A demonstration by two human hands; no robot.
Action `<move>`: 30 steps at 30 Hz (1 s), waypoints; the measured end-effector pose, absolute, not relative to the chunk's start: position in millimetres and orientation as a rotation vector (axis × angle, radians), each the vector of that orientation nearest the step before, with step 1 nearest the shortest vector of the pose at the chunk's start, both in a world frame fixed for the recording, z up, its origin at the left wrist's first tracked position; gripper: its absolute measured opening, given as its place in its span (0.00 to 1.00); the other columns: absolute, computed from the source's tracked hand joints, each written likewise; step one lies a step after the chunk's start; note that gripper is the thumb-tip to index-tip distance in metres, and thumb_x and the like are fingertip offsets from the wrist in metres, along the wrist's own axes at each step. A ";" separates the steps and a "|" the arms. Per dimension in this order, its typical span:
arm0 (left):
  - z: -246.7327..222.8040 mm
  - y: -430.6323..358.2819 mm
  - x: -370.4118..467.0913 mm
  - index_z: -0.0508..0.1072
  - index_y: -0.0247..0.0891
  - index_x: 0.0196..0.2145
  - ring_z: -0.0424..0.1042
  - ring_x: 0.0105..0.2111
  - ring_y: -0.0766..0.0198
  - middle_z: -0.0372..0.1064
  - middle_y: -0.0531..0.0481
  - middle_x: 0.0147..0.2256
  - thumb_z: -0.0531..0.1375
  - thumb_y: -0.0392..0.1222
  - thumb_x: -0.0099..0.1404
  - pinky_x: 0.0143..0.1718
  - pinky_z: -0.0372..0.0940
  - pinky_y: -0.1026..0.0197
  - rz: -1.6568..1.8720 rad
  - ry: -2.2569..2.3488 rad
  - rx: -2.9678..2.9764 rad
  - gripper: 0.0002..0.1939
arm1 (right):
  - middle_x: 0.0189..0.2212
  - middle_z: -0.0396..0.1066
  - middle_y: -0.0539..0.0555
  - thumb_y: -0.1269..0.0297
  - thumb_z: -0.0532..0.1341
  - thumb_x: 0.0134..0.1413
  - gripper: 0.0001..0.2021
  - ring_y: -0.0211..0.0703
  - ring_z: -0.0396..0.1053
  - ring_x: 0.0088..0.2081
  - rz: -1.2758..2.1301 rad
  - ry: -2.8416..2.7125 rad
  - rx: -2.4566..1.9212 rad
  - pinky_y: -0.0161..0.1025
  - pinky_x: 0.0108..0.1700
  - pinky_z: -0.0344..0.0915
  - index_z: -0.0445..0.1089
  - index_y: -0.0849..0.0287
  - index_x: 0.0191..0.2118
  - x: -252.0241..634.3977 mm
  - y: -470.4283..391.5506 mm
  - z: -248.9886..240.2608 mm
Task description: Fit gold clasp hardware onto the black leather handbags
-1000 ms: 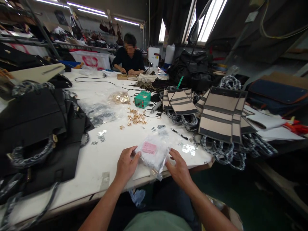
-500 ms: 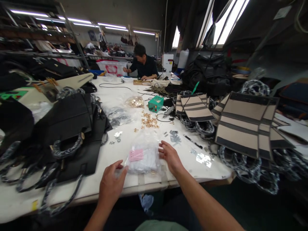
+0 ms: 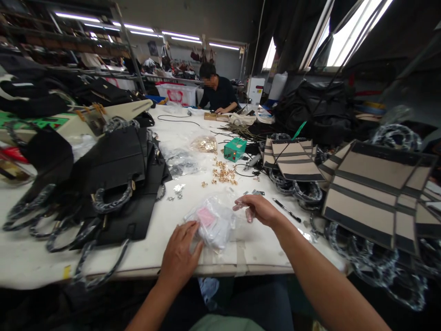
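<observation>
A clear plastic bag [image 3: 218, 227] with white contents lies near the table's front edge, a pink piece [image 3: 206, 217] showing at its upper left. My left hand [image 3: 182, 248] rests against the bag's left side, its fingers apart. Just right of the bag, my right hand [image 3: 257, 209] is raised with its fingers spread and slightly bent, and clear film seems to lie over the fingertips. Small gold metal fittings [image 3: 223, 172] are scattered behind the bag. Flat silver plates [image 3: 178, 189] lie to its upper left.
Black bag pieces [image 3: 113, 161] with wrapped handles cover the left side of the table [image 3: 138, 264]. Beige-and-black striped pieces [image 3: 372, 193] are stacked at the right. A green box [image 3: 234, 150], a pen [image 3: 286, 210] and cables lie between. A person [image 3: 220, 94] sits across.
The bag has turned and its near end has shifted. My left hand has come up against it. My right hand has turned palm down, with fingers pointing left. The whole view has shifted.
</observation>
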State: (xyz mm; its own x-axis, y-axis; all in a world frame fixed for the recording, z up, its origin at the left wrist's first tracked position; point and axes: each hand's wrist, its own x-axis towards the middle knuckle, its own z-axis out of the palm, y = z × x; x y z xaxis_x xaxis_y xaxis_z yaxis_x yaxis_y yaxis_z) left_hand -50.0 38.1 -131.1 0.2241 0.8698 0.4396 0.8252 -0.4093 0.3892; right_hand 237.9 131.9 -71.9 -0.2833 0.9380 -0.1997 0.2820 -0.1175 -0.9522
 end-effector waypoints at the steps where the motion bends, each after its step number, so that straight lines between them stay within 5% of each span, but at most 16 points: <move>1: -132.3 44.3 -56.4 0.65 0.40 0.59 0.61 0.60 0.49 0.66 0.41 0.57 0.57 0.41 0.66 0.62 0.59 0.42 0.916 1.661 2.417 0.23 | 0.32 0.78 0.56 0.59 0.53 0.56 0.17 0.38 0.69 0.19 1.437 -1.633 -1.369 0.35 0.21 0.65 0.76 0.62 0.41 240.8 127.5 -74.7; 4: -132.2 60.6 -72.3 0.65 0.39 0.60 0.55 0.64 0.49 0.65 0.44 0.59 0.56 0.40 0.66 0.63 0.58 0.43 0.818 1.643 2.467 0.25 | 0.30 0.77 0.54 0.67 0.53 0.53 0.16 0.38 0.71 0.23 1.271 -1.860 -1.425 0.34 0.25 0.67 0.76 0.59 0.42 242.5 119.3 -82.9; 8: -127.1 76.0 -81.9 0.67 0.35 0.59 0.53 0.66 0.47 0.64 0.44 0.60 0.55 0.39 0.65 0.64 0.57 0.43 0.734 1.667 2.502 0.25 | 0.45 0.74 0.51 0.67 0.62 0.49 0.14 0.36 0.69 0.33 0.981 -2.013 -1.431 0.35 0.39 0.66 0.75 0.53 0.44 224.1 120.7 -89.0; 13: -123.3 73.9 -85.0 0.72 0.39 0.53 0.64 0.59 0.51 0.70 0.44 0.55 0.56 0.40 0.66 0.61 0.60 0.45 0.953 1.768 2.303 0.18 | 0.34 0.72 0.51 0.59 0.68 0.46 0.13 0.43 0.67 0.35 0.558 -2.326 -1.514 0.36 0.36 0.59 0.74 0.53 0.40 198.7 117.4 -88.5; 21: -137.1 37.6 -72.7 0.70 0.40 0.51 0.70 0.51 0.57 0.71 0.45 0.49 0.57 0.38 0.64 0.55 0.65 0.51 1.044 1.714 2.025 0.17 | 0.35 0.74 0.57 0.63 0.62 0.56 0.06 0.50 0.68 0.42 0.251 -2.342 -1.482 0.43 0.45 0.56 0.73 0.58 0.38 200.0 93.9 -96.6; 26: -134.8 32.9 -71.3 0.69 0.40 0.48 0.71 0.46 0.57 0.71 0.47 0.44 0.58 0.37 0.63 0.50 0.66 0.53 1.024 1.715 2.006 0.14 | 0.39 0.75 0.53 0.63 0.65 0.52 0.07 0.48 0.69 0.43 0.522 -2.113 -1.319 0.44 0.49 0.59 0.71 0.55 0.38 210.0 88.7 -86.1; 30: -124.9 30.2 -70.3 0.69 0.41 0.45 0.71 0.42 0.57 0.72 0.48 0.40 0.56 0.43 0.67 0.47 0.67 0.52 0.965 1.697 1.999 0.10 | 0.36 0.74 0.52 0.55 0.67 0.47 0.15 0.46 0.70 0.39 0.719 -1.682 -1.462 0.41 0.41 0.64 0.68 0.56 0.38 231.4 94.6 -67.6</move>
State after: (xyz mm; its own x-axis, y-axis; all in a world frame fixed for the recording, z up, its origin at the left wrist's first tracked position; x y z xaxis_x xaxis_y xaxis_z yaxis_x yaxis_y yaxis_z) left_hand -70.3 30.2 -124.9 0.0527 0.9606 0.2728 0.7256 -0.2245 0.6505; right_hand 231.4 94.6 -67.6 -0.0356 0.9811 0.1901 0.5407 0.1788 -0.8220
